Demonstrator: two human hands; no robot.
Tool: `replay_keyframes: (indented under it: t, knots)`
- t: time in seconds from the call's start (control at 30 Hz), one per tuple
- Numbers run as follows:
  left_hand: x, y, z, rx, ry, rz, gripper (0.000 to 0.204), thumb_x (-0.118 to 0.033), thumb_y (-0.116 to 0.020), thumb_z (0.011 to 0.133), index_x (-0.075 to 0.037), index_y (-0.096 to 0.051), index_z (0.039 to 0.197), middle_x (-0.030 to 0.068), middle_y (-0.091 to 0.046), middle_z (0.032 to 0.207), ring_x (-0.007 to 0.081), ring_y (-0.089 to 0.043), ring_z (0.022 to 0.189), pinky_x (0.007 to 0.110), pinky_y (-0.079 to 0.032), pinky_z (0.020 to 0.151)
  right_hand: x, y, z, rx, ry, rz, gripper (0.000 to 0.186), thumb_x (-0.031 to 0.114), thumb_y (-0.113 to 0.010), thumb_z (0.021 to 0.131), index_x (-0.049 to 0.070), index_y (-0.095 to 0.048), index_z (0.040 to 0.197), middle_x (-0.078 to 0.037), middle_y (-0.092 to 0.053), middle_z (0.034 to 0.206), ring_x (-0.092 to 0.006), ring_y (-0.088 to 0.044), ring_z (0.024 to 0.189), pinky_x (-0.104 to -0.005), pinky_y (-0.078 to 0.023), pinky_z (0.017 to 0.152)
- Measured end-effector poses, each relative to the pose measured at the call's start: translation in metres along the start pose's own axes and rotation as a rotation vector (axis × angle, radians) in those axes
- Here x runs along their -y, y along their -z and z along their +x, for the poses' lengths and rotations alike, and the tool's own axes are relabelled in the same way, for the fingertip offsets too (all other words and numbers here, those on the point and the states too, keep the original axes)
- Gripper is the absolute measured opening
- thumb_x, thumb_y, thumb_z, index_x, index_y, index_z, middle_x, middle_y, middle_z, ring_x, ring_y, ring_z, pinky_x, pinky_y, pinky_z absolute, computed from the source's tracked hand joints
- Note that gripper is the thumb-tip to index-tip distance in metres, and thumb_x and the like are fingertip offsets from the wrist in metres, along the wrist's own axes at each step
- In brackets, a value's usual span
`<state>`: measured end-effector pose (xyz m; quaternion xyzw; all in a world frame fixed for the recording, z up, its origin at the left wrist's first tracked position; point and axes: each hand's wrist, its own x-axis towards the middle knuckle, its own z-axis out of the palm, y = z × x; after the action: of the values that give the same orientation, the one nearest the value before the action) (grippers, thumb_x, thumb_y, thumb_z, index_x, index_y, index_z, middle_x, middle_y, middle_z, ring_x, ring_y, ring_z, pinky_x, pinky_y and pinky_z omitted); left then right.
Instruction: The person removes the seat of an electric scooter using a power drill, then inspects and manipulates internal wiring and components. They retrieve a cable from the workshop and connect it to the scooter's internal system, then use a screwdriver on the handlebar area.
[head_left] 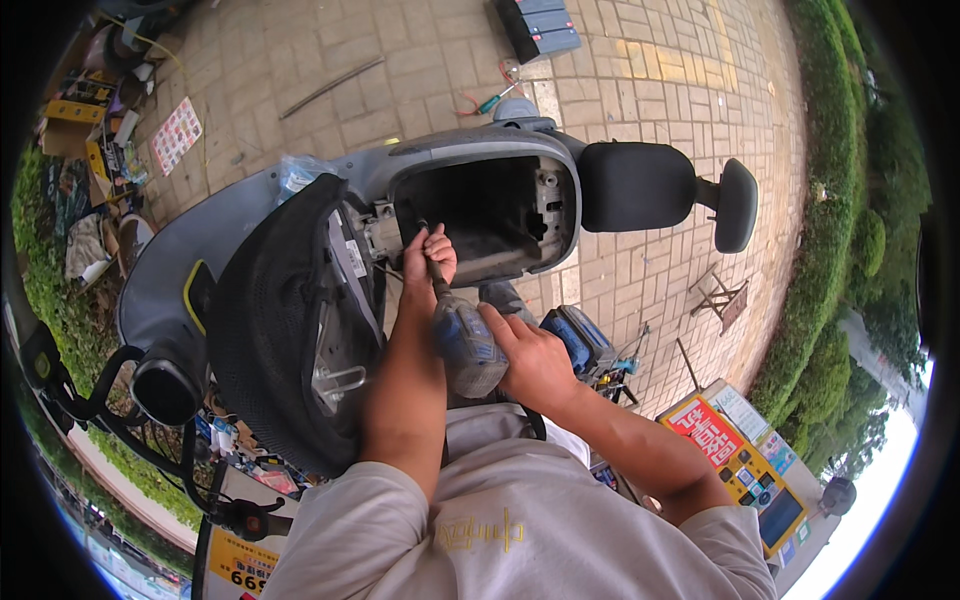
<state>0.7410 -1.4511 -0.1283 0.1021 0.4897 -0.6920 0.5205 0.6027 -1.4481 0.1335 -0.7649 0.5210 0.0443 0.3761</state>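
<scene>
A blue and grey cordless drill (466,345) is gripped by my right hand (535,362), its fingers wrapped around the handle. The drill's long bit (437,276) points away from me toward the scooter's storage compartment (485,265). My left hand (432,252) is closed around the front part of that bit, at the compartment's near left edge; the bit's tip is hidden by the fingers. To the left, the black scooter seat (275,310) stands tipped up, with its underside facing the compartment. Between seat and compartment sits a metal hinge bracket (382,230).
A black rear seat (637,186) and backrest (736,205) extend right of the compartment. On the paving lie a green-handled screwdriver (490,103), a metal rod (331,87) and a dark battery pack (540,30). A folding stool (722,304) and a yellow-red sign board (735,465) stand right.
</scene>
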Motion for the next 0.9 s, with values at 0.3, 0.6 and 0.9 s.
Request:
replay_keyframes:
  t: [0.3, 0.6, 0.9]
  knots:
    - [0.003, 0.011, -0.004, -0.214, 0.065, 0.19, 0.026, -0.023, -0.042, 0.096, 0.001, -0.049, 0.101, -0.0053, -0.037, 0.054, 0.0051, -0.036, 0.042, 0.02, -0.033, 0.039, -0.002, -0.005, -0.016, 0.038, -0.03, -0.015, 0.07, 0.01, -0.066, 0.064, 0.004, -0.044, 0.13, -0.013, -0.059, 0.09, -0.0299, -0.062, 0.079, -0.0369, -0.051, 0.068]
    - [0.003, 0.009, -0.002, -0.303, 0.074, 0.254, 0.02, -0.024, -0.042, 0.096, -0.005, -0.048, 0.092, -0.0057, -0.034, 0.053, 0.0057, -0.035, 0.042, 0.019, -0.031, 0.039, -0.008, -0.003, -0.021, 0.025, -0.097, 0.097, 0.074, 0.009, -0.068, 0.062, 0.005, -0.042, 0.131, -0.013, -0.058, 0.09, -0.0319, -0.062, 0.08, -0.0379, -0.051, 0.069]
    - [0.009, 0.003, -0.003, -0.343, 0.02, 0.289, 0.018, -0.023, -0.043, 0.096, -0.006, -0.047, 0.091, -0.0059, -0.034, 0.054, 0.0054, -0.035, 0.042, 0.018, -0.031, 0.038, -0.011, 0.003, -0.021, 0.04, -0.12, 0.122, 0.075, 0.011, -0.07, 0.062, 0.007, -0.042, 0.132, -0.014, -0.058, 0.091, -0.0323, -0.061, 0.083, -0.0383, -0.051, 0.069]
